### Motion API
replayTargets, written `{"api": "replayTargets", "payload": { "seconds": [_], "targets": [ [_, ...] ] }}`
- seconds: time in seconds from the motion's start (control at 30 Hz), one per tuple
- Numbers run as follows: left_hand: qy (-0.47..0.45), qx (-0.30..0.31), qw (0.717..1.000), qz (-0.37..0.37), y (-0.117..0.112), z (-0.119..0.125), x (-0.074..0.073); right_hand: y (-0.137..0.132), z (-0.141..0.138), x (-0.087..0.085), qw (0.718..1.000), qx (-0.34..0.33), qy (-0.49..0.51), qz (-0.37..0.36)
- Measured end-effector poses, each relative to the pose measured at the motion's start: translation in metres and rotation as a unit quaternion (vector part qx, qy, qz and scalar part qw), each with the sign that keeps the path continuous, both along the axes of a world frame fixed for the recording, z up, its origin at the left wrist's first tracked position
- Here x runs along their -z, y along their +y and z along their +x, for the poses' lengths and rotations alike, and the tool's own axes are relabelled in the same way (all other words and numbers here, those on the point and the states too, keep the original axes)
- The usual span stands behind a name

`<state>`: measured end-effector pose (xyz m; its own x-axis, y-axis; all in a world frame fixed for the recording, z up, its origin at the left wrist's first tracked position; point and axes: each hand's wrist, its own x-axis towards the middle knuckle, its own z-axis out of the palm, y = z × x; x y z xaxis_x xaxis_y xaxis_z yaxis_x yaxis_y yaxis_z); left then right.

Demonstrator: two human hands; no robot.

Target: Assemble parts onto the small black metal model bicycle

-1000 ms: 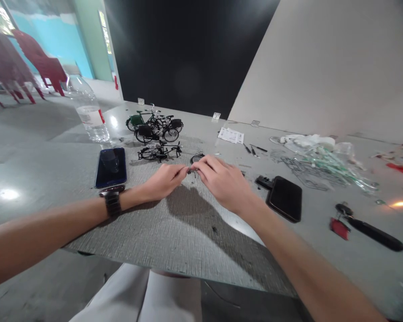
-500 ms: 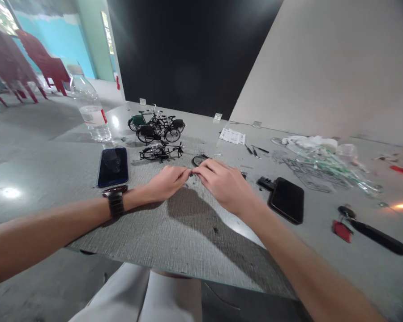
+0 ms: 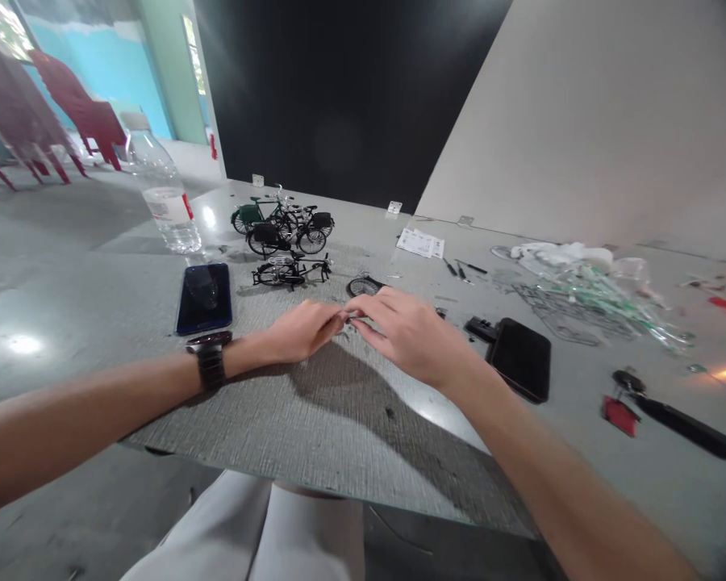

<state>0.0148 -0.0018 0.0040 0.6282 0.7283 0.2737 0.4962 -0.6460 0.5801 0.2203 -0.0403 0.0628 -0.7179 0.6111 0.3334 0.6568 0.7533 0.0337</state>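
My left hand (image 3: 299, 331) and my right hand (image 3: 408, 332) meet fingertip to fingertip over a grey textured mat (image 3: 315, 420). Both pinch a tiny dark part (image 3: 346, 319) that is too small to name. My left wrist wears a dark watch (image 3: 209, 361). Just beyond the fingers lies a small loose wheel (image 3: 363, 286). A partly built black model bicycle (image 3: 290, 272) lies behind it, and finished model bicycles (image 3: 281, 222) stand farther back.
A blue phone (image 3: 204, 297) lies left of the hands and a black phone (image 3: 519, 358) right. A water bottle (image 3: 160, 194) stands at the back left. Plastic bags with part frames (image 3: 586, 294), small tools (image 3: 463, 268), a leaflet (image 3: 420, 242) and a black-handled tool (image 3: 678, 420) lie right.
Both hands stay pinched together over the mat, with only slight shifts of the fingers. The view has drifted a little.
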Motion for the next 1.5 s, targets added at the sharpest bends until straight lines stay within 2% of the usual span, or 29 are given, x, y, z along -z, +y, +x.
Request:
{"api": "replayTargets", "payload": {
  "seconds": [0.17, 0.27, 0.37, 0.53, 0.7, 0.77, 0.87, 1.0, 1.13, 1.33, 1.5],
  "targets": [
    [-0.037, 0.006, 0.999, -0.023, 0.001, -0.001, 0.0, -0.003, 0.0, -0.004, 0.998, 0.02, 0.037, -0.042],
    [-0.041, -0.005, 0.998, -0.043, 0.0, 0.0, -0.002, -0.001, 0.005, -0.006, 0.991, 0.024, 0.095, -0.09],
    [-0.04, -0.007, 0.997, -0.058, -0.001, 0.0, -0.004, 0.003, 0.009, -0.004, 0.982, 0.02, 0.158, -0.105],
    [-0.036, 0.019, 0.997, -0.059, -0.001, -0.001, -0.006, 0.009, 0.01, 0.005, 0.973, -0.003, 0.221, -0.071],
    [-0.059, 0.009, 0.989, -0.138, -0.001, -0.001, -0.006, 0.008, 0.007, 0.005, 0.973, -0.029, 0.224, -0.055],
    [-0.079, 0.01, 0.986, -0.148, -0.001, -0.002, -0.005, 0.005, 0.005, 0.003, 0.973, -0.033, 0.225, -0.034],
    [-0.109, 0.021, 0.984, -0.138, -0.002, -0.002, -0.006, 0.001, 0.003, 0.002, 0.968, -0.032, 0.247, 0.009],
    [-0.09, 0.012, 0.985, -0.145, -0.004, -0.001, -0.013, -0.003, 0.001, 0.004, 0.956, -0.002, 0.29, 0.044],
    [-0.086, 0.029, 0.985, -0.15, -0.004, -0.001, -0.015, -0.003, 0.002, 0.008, 0.951, 0.02, 0.305, 0.045],
    [-0.114, 0.037, 0.974, -0.193, -0.003, -0.003, -0.011, -0.005, 0.004, 0.007, 0.963, 0.034, 0.266, 0.008],
    [-0.091, 0.03, 0.978, -0.186, -0.003, -0.004, -0.014, -0.008, 0.0, 0.008, 0.96, 0.035, 0.277, 0.023]
  ]
}}
